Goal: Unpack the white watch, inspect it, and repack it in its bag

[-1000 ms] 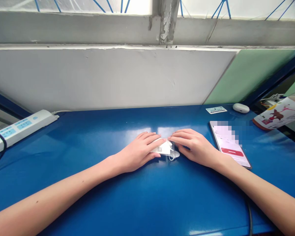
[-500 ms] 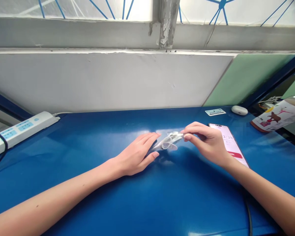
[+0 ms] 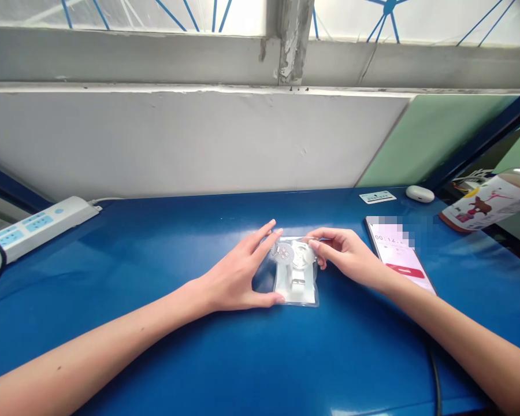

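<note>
A clear plastic packet [image 3: 296, 292] faces me above the middle of the blue table. Through its film show a white card, a round greyish disc with a pattern and other pale round parts; their exact kind I cannot make out. My right hand [image 3: 346, 254] pinches the packet's upper right edge between thumb and fingers. At the packet's left side is my left hand [image 3: 238, 274], fingers spread wide, its thumb touching the lower left corner and its fingertips close to the upper left corner.
On the blue table [image 3: 177, 358], a phone [image 3: 405, 254] with a lit screen lies by my right forearm. Behind it are a small card [image 3: 377, 197] and a white earbud case [image 3: 420, 194]. A labelled bottle [image 3: 485, 202] is at right, a power strip [image 3: 39, 228] at left.
The packet was tilted nearly edge-on and now shows its broad face. My left hand's fingers have spread apart along its left side, while my right hand keeps its pinch, slightly lower and further left.
</note>
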### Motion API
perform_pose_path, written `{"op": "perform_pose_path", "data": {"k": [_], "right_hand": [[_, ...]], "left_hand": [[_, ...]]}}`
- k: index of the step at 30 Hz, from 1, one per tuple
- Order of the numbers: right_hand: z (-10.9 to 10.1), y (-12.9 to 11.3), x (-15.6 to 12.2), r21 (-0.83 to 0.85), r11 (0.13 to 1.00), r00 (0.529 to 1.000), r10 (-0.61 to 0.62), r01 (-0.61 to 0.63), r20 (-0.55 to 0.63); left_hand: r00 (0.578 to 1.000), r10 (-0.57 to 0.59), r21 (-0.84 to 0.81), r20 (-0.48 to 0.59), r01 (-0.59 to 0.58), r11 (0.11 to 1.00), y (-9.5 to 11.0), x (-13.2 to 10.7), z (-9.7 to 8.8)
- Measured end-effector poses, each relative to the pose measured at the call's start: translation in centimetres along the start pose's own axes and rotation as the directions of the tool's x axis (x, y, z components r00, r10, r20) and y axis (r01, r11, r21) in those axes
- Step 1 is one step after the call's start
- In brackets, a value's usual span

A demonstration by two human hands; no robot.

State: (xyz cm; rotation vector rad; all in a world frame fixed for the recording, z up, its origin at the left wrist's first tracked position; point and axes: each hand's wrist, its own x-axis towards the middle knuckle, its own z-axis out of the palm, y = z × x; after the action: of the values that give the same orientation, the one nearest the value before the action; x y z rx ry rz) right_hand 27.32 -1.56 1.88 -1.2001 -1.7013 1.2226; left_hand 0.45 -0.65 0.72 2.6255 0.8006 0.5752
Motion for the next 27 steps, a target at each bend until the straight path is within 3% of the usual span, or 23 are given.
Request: {"op": "perform_pose_path", "data": {"k": [6,12,14,17,20,23,27], "right_hand": [[0.1,1.1,0.2,-0.103,0.993,0.998,-0.062,0.059,-0.029],[0.5,1.8,0.2,-0.334,0.932,0.974,-0.190,0.140,-0.120],[0.5,1.7,0.1,-0.459,0.867,0.963,-0.257,0.193,-0.081],[0.1,1.3,-0.3,-0.654,0.697,0.934,-0.357,0.292,0.037],[-0.2,0.8,-0.7,-0.730,0.561,0.906,-0.378,0.389,0.192],[-0.4,0.6,-1.0,-0.711,0.532,0.884,-0.346,0.460,0.313],[-0.5,1.0,-0.8,-0.705,0.575,0.910,-0.244,0.414,0.335]], "left_hand": [[1.000,-0.019,0.007,0.010,0.019,1.000,0.0,-0.1,0.0],[0.999,-0.024,0.035,0.036,0.023,0.999,-0.1,0.0,0.1],[1.000,-0.015,0.040,0.020,0.014,0.999,-0.2,0.0,0.2],[0.999,0.006,0.059,-0.034,-0.004,0.998,-0.2,0.1,0.4],[0.995,0.027,0.099,-0.092,-0.018,0.995,-0.2,0.1,0.7],[0.990,0.021,0.112,-0.139,-0.005,0.994,-0.1,0.1,0.8],[0.984,0.009,0.131,-0.180,0.015,0.991,0.0,0.2,0.7]]}}
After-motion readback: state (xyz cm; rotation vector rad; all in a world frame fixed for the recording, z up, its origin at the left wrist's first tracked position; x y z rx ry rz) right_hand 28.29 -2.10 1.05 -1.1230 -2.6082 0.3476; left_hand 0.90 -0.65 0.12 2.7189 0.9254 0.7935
